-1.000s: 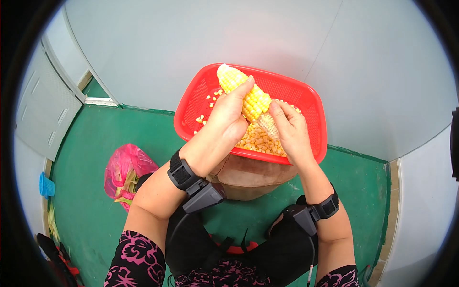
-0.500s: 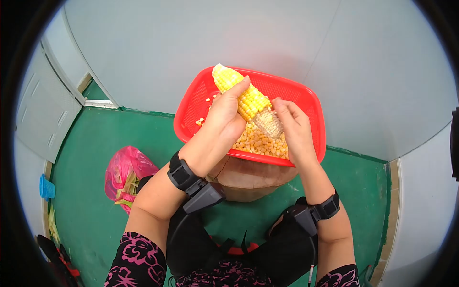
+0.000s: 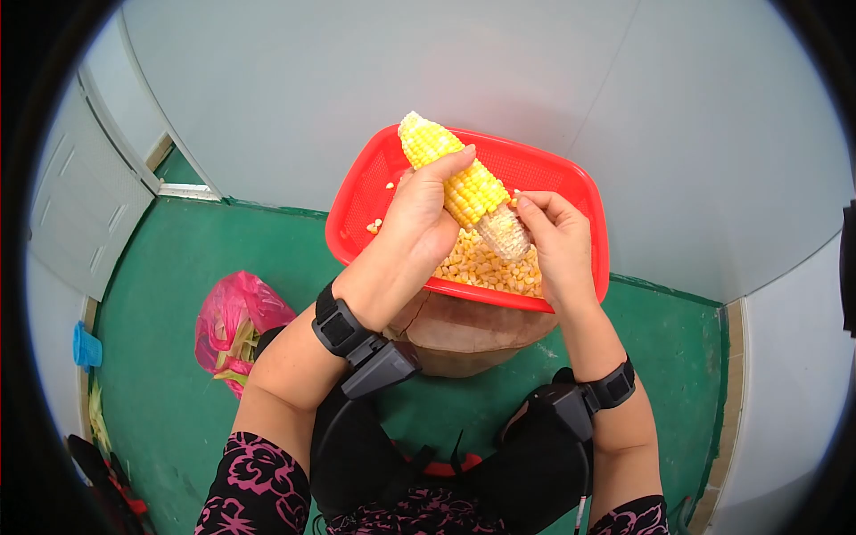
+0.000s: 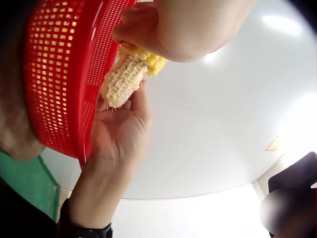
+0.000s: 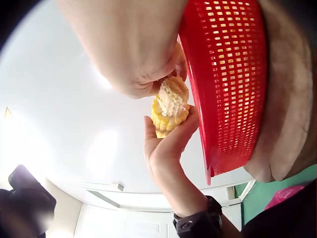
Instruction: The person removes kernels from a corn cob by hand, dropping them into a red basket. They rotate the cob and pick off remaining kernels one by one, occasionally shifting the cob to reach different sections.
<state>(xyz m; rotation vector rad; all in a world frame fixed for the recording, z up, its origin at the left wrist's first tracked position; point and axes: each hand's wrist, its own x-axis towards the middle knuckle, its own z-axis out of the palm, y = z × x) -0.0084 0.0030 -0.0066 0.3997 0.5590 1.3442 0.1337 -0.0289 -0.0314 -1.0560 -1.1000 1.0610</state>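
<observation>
An ear of corn point(image 3: 465, 186) slants over the red perforated basket point(image 3: 361, 192). Yellow kernels cover its upper part, while the lower end is bare pale cob point(image 3: 505, 235). My left hand point(image 3: 421, 212) grips the kernelled part, thumb laid across the top. At the cob end, my right hand point(image 3: 567, 251) has its thumb and curled fingers at the edge of the kernel rows; in the left wrist view its fingers point(image 4: 141, 101) lie beside and behind the bare cob. Loose kernels point(image 3: 486, 269) heap in the basket's near side, with a few scattered at its left.
The basket stands on a wooden stump point(image 3: 464, 330) in front of my knees. To the left on the green floor sits a pink plastic bag point(image 3: 236, 308) with husks. A blue container point(image 3: 86, 346) is by the left wall. A pale wall point(image 3: 499, 62) rises behind the basket.
My right hand has shifted slightly right and down along the cob, its fingers changing position at the kernel edge. The left hand keeps its grip, and the ear has tilted slightly.
</observation>
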